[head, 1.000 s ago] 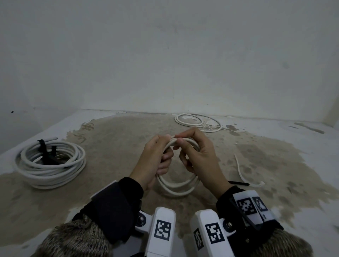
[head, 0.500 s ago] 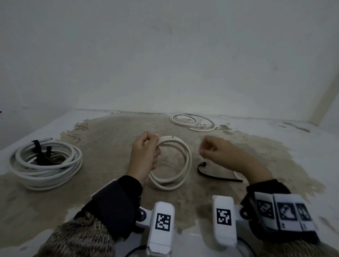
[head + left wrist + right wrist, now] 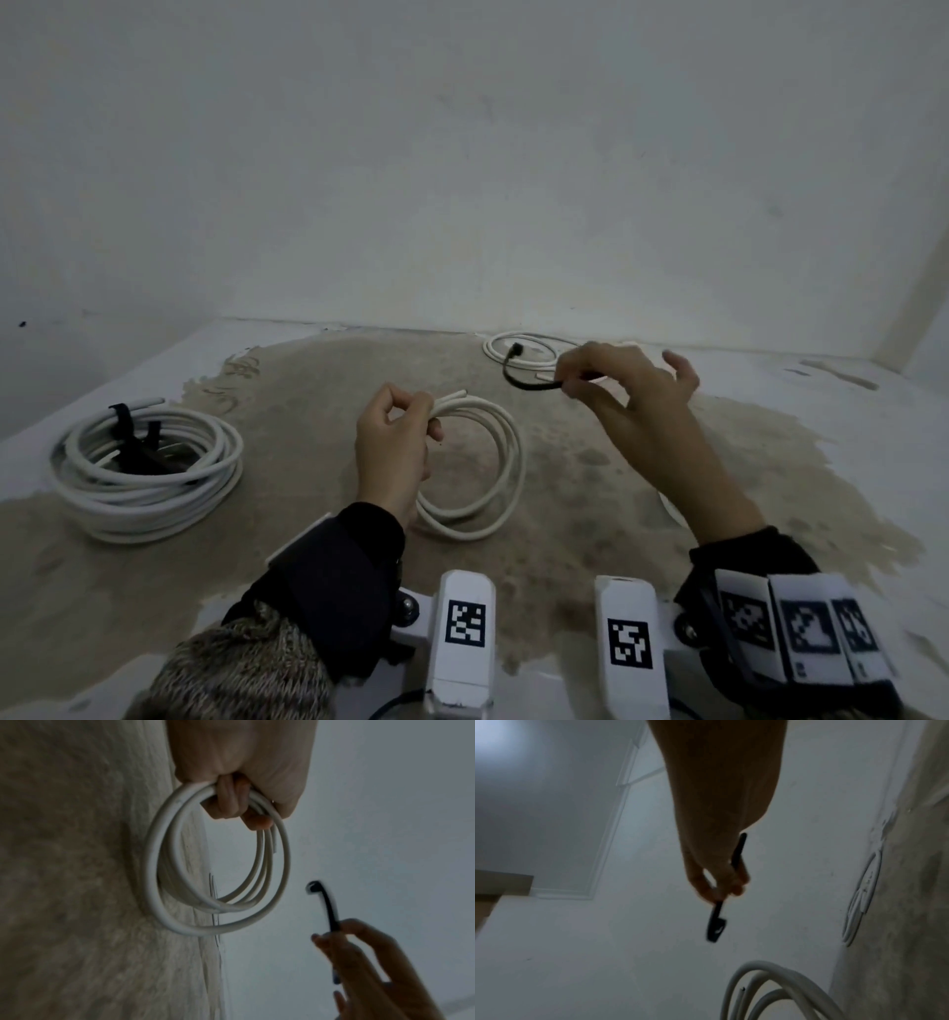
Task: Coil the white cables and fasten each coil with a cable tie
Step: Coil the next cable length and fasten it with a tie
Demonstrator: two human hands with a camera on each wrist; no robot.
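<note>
White cable coil (image 3: 477, 462) hangs from your left hand (image 3: 393, 447), fingers curled round its top; your right hand (image 3: 629, 395) pinches a black cable tie (image 3: 518, 372) just beside it — not touching. Outward, a tied coil (image 3: 149, 473) lies left on the stained floor (image 3: 308, 411), another coil (image 3: 518, 352) far back.

Both forearms wore black cuffs (image 3: 339, 575) over brown-flecked knit sleeves (image 3: 241, 668). White wrist-camera housings (image 3: 464, 632) carried black-and-white square markers, and a strip of three more markers (image 3: 801, 627) wrapped the right wrist. The hands were bare.
</note>
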